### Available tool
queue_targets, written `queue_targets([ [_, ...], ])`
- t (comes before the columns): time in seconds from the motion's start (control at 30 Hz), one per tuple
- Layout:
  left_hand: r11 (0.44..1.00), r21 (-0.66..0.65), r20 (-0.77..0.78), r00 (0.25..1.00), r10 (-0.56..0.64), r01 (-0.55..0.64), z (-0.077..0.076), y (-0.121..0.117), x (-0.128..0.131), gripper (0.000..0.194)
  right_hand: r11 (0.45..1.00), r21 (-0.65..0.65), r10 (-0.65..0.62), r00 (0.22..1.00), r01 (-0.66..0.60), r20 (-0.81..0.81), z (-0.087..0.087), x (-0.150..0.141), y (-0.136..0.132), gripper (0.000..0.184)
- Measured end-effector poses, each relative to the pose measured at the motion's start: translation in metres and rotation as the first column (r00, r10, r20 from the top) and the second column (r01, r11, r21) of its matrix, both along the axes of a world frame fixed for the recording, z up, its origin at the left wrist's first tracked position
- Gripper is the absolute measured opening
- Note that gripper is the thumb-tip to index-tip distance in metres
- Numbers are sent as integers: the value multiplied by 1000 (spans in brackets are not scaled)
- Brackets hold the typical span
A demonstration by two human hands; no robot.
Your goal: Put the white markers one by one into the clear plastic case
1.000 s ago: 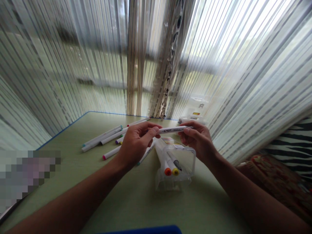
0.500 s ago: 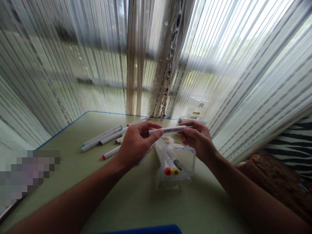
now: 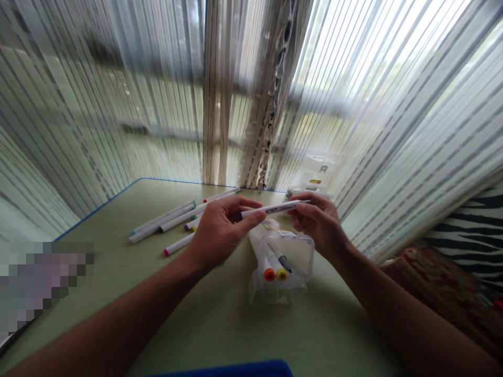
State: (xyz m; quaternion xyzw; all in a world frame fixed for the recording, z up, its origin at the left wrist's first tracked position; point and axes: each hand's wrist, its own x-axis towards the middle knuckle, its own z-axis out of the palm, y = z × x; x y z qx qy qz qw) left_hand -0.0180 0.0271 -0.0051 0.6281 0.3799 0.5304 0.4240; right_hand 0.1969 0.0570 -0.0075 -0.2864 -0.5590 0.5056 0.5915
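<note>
Between my two hands a white marker (image 3: 277, 208) lies almost level above the table, dark blue at its left end and with its narrow tip at the right. My left hand (image 3: 222, 225) pinches the blue end between thumb and fingers. Near the tip, my right hand (image 3: 316, 214) grips the other end. Just below them stands a clear plastic case (image 3: 310, 262), open toward me. Inside it lie an orange-ended marker (image 3: 269, 273), a yellow-ended marker (image 3: 282, 273) and a grey one (image 3: 283, 259).
Left of my left hand, several white markers (image 3: 165, 219) with coloured ends lie loose on the green table (image 3: 188, 319). Another clear case (image 3: 310, 189) stands at the back, before the striped curtain (image 3: 168, 94). A blue object (image 3: 236, 369) shows at the near edge.
The marker has tilted slightly, its blue end a little lower. Both hands keep their grip on it, and the view has shifted very slightly.
</note>
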Motion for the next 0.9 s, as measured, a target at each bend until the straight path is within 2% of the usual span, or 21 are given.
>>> queue_targets([
  [0.5,998,-29,24,998,-60,60,-1,1,1,31,1000,-9,-2,1000,2,-9,-2,3,3,10],
  [0.9,1000,-21,30,999,-19,19,0,1,2,24,1000,-10,-27,999,27,23,1,0,-1,11],
])
